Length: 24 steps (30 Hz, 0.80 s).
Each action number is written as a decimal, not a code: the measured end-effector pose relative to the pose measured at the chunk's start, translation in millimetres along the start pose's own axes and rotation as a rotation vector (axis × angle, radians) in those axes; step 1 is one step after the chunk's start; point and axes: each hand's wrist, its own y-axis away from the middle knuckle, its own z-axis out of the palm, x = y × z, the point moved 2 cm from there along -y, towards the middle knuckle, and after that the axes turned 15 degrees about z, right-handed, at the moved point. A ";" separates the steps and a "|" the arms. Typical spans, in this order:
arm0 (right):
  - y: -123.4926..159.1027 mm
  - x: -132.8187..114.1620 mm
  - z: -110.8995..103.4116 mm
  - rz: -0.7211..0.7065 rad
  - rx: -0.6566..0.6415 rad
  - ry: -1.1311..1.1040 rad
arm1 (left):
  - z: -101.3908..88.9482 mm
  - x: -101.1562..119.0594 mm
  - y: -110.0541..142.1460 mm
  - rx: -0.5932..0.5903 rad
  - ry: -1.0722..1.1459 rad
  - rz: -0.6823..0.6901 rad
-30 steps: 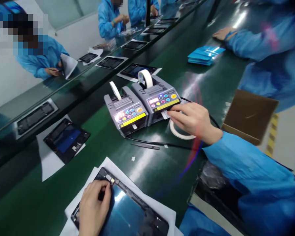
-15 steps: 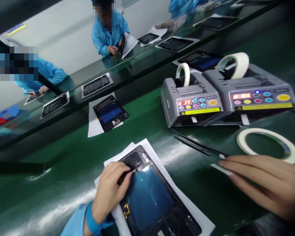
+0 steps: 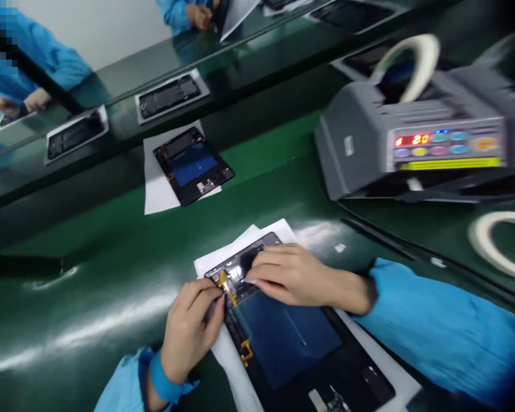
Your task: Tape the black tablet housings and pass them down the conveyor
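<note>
An opened tablet (image 3: 352, 349) lies slantwise in front of me, with a blue battery (image 3: 292, 337) and an orange flex cable (image 3: 226, 286) near its upper left corner. My left hand (image 3: 193, 326) is closed in a pinch at the tablet's left edge, beside that cable; what its fingertips hold, if anything, is hidden. Over the upper part of the tablet, my right hand (image 3: 292, 274) pinches a small piece of white tape (image 3: 250, 280). The fingers of both hands are close together, and the right one covers some of the inner parts.
White paper sheets (image 3: 236, 372) lie under the tablet. A grey tape dispenser (image 3: 356, 143) stands at the right, with a tape roll (image 3: 493, 252) before it and black tweezers (image 3: 377, 237) nearby. Another tablet (image 3: 193, 166) lies farther back. Co-workers sit across the bench.
My right hand has moved left from beside the tape roll to the tablet, carrying the tape. My left hand stays at the tablet's edge. The camera view has shifted.
</note>
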 end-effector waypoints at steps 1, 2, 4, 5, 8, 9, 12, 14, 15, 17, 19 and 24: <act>3.4 1.3 2.4 0.015 -0.002 -0.030 | 0.3 1.4 1.0 0.003 0.004 -0.007; 6.8 2.3 3.5 0.025 -0.008 -0.053 | 0.9 2.7 2.0 0.004 0.008 -0.012; 12.2 3.4 3.6 0.035 -0.026 -0.078 | 2.8 4.7 3.6 0.009 0.020 -0.016; 13.7 3.7 3.6 0.039 -0.037 -0.080 | 3.9 5.2 4.5 0.010 0.025 -0.013; 15.1 3.1 4.9 0.049 -0.062 -0.072 | 6.4 5.4 8.2 0.010 0.028 0.000; 15.0 2.4 5.7 0.050 -0.063 -0.071 | 6.4 5.5 10.0 0.003 0.023 0.001; 14.5 0.2 7.8 0.051 -0.060 -0.067 | 3.6 7.8 16.4 -0.055 -0.004 0.017; 14.2 -0.7 7.3 0.048 -0.049 -0.060 | 0.5 10.2 21.6 -0.114 -0.023 0.048; 14.0 -1.1 6.3 0.045 -0.046 -0.057 | -0.9 11.1 24.3 -0.137 -0.030 0.062; 12.4 -3.1 2.7 0.039 -0.057 -0.051 | -3.0 12.0 29.1 -0.155 -0.032 0.081; 7.9 -8.2 -1.8 0.033 -0.096 -0.045 | -3.7 11.5 32.1 -0.149 -0.029 0.090; -16.0 -32.8 1.6 -0.024 -0.175 0.025 | -2.3 8.6 31.4 -0.141 -0.038 0.102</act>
